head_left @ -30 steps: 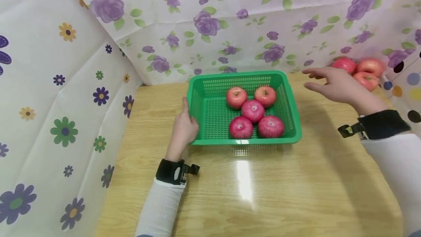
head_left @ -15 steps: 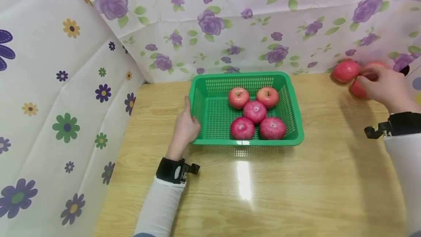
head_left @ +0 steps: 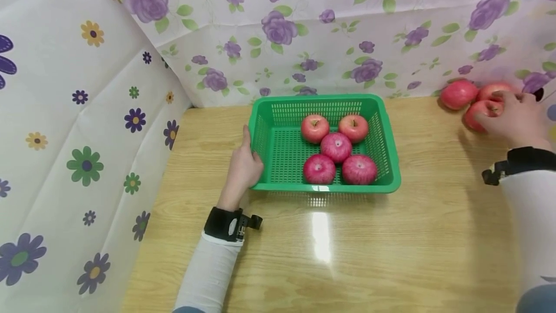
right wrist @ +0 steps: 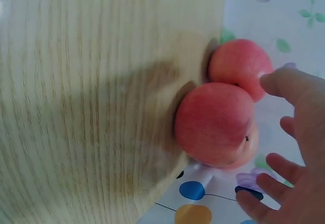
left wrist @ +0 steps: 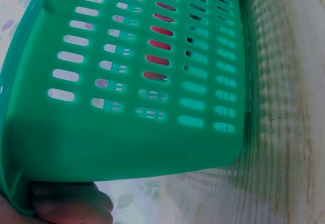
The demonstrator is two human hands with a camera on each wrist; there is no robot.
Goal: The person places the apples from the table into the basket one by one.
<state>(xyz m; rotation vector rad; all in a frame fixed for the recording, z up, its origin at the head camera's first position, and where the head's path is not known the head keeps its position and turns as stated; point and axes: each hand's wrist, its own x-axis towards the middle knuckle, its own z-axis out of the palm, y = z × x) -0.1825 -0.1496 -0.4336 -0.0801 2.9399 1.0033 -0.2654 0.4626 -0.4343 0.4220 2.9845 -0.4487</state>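
Observation:
My left hand [head_left: 244, 167] grips the left rim of a green plastic basket [head_left: 326, 188]. In the left wrist view its curled fingers [left wrist: 76, 203] show under the rim. Several red apples lie in the basket toward its right side, one of them a deep red apple [head_left: 336, 148] in the middle of the group. At the back right, my right hand [head_left: 519, 117] hovers with spread fingers close over three more apples: a left apple [head_left: 458, 94], a front apple [right wrist: 213, 120] and a rear apple [head_left: 493, 90]. Nothing is held in it.
The wooden table [head_left: 369, 245] carries the basket and loose apples. A floral-patterned sheet [head_left: 243, 13] rises behind them, right at the table's back edge. Another flowered sheet [head_left: 52, 120] borders the left side, and a dotted sheet [right wrist: 193, 214] stands by the right corner.
My right hand has moved right, from beside the basket to over the loose apples; its fingers shifted slightly there in the last half second. My left hand keeps its grip on the basket.

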